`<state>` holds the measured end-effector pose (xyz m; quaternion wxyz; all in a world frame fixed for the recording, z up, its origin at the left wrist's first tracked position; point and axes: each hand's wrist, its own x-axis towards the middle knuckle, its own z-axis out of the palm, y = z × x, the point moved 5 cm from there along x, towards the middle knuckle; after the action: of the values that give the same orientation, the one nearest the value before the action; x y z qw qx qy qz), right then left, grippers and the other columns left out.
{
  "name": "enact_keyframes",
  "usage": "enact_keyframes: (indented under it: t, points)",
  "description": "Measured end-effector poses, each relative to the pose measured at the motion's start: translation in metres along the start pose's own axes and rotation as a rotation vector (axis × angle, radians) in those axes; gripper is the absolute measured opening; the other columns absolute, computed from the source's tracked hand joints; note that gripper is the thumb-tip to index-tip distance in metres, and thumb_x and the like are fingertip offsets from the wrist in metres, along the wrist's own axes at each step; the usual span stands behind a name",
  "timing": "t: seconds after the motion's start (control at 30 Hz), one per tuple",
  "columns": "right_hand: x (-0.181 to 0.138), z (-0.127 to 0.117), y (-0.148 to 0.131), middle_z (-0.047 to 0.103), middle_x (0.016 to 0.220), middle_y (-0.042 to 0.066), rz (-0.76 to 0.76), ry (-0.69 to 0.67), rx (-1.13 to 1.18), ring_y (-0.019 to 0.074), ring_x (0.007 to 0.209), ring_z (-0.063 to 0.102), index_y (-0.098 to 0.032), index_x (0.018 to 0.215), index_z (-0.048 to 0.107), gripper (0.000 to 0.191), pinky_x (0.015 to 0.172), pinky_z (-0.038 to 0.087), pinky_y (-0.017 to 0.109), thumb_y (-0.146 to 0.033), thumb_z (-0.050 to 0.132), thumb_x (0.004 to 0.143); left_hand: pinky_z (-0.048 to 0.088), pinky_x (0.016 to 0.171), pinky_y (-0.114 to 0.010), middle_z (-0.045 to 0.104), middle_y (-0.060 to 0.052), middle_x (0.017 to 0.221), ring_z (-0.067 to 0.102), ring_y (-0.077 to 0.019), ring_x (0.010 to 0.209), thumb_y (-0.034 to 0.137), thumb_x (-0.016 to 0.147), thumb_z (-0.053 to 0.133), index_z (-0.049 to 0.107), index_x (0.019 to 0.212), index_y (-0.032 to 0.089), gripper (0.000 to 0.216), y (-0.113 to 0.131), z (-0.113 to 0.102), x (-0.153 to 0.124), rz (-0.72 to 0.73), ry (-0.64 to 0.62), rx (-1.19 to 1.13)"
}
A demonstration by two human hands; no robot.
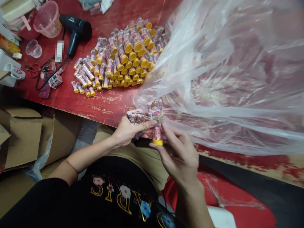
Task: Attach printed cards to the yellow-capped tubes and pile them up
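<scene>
Just off the near edge of the red table (78,95), both hands meet over the person's lap. The left hand (125,131) is closed around a small stack of printed labels (136,116), thumb pressed across their face, so the stack sticks up above the fingers. The right hand (180,155) pinches a small tube with a yellow cap (157,135) between thumb and fingertips; the tube stands upright, cap down, just beside the left thumb, with a clear printed sleeve (155,109) rising from its top. A large sheet of clear plastic film (225,72) billows over the table's right side, touching the sleeve. Farther back lies a heap of finished yellow-capped tubes (123,55), with a black heat gun (76,31) and a pink basket (47,19) to its left. Cardboard boxes (26,136) sit on the floor at left.
</scene>
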<state>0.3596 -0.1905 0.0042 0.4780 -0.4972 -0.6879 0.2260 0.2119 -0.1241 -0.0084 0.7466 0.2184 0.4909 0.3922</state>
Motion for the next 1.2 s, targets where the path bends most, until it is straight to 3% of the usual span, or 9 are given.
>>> enact_keyframes:
  t: [0.13,0.3,0.4,0.6,0.73,0.9,1.07,1.2]
  points:
    - [0.002,-0.002,-0.002,0.076,0.121,0.012,0.004,-0.059,0.027,0.0208,0.103,0.075,-0.029,0.156,0.054,0.065,0.086,0.064,0.032,-0.011,0.069,0.095,0.051,0.054,-0.022,0.077,-0.006,0.086,0.064,-0.0105,0.062,0.056,0.05,0.1,0.072,0.088,0.012,0.064,0.007,-0.002,0.002,0.047,0.029,0.019]
    - [-0.004,0.001,-0.008,0.08,0.113,0.01,0.057,0.156,-0.022,0.0201,0.095,0.075,-0.029,0.148,0.064,0.059,0.083,0.063,0.033,-0.009,0.072,0.092,0.05,0.052,-0.021,0.079,-0.007,0.092,0.066,-0.0118,0.065,0.056,0.059,0.097,0.074,0.096,0.013,0.061,-0.003,-0.007,0.001,0.194,0.163,0.033]
    - [-0.01,0.009,-0.01,0.08,0.109,0.008,0.087,0.231,-0.036,0.0189,0.092,0.075,-0.03,0.144,0.067,0.06,0.08,0.063,0.031,-0.008,0.077,0.088,0.053,0.055,-0.022,0.078,-0.006,0.092,0.064,-0.0106,0.064,0.056,0.062,0.095,0.074,0.094,0.013,0.058,-0.009,-0.006,0.0,0.221,0.18,0.033]
    - [-0.021,0.02,0.02,0.079,0.103,0.005,0.483,0.225,0.517,0.0142,0.068,0.072,-0.031,0.138,0.071,0.041,0.063,0.063,0.03,-0.026,0.071,0.097,0.046,0.045,-0.02,0.07,0.0,0.076,0.055,-0.0066,0.052,0.053,0.055,0.1,0.07,0.088,0.013,0.06,-0.005,0.001,-0.001,0.081,-0.014,0.08]
    - [-0.013,0.01,0.022,0.076,0.1,0.002,0.338,0.237,0.365,0.0146,0.075,0.068,-0.035,0.142,0.068,0.06,0.066,0.06,0.029,-0.022,0.083,0.086,0.046,0.044,-0.02,0.07,0.0,0.076,0.055,-0.0067,0.052,0.053,0.057,0.099,0.069,0.086,0.014,0.057,-0.006,0.001,-0.003,0.031,-0.089,0.144]
    - [-0.002,-0.002,0.013,0.064,0.078,0.0,0.184,0.399,0.154,0.0124,0.068,0.057,-0.033,0.121,0.081,0.045,0.059,0.05,0.026,-0.017,0.088,0.08,0.045,0.046,-0.02,0.069,0.0,0.076,0.057,-0.0074,0.056,0.057,0.057,0.097,0.071,0.088,0.014,0.059,-0.014,0.006,-0.01,-0.068,-0.148,0.178]
    - [0.001,0.0,0.006,0.069,0.083,0.003,0.139,0.324,0.084,0.015,0.073,0.062,-0.03,0.124,0.08,0.038,0.063,0.055,0.03,-0.02,0.081,0.088,0.041,0.042,-0.018,0.064,0.003,0.07,0.049,-0.0048,0.05,0.053,0.06,0.097,0.069,0.086,0.015,0.054,-0.014,0.006,-0.012,-0.045,-0.135,0.102]
    - [-0.002,-0.003,0.004,0.069,0.078,0.002,0.169,0.401,0.0,0.0144,0.07,0.063,-0.03,0.114,0.083,0.029,0.06,0.054,0.029,-0.02,0.081,0.088,0.041,0.042,-0.018,0.066,0.002,0.076,0.05,-0.0052,0.053,0.046,0.063,0.098,0.071,0.089,0.015,0.049,-0.016,0.004,-0.015,-0.009,-0.145,0.086]
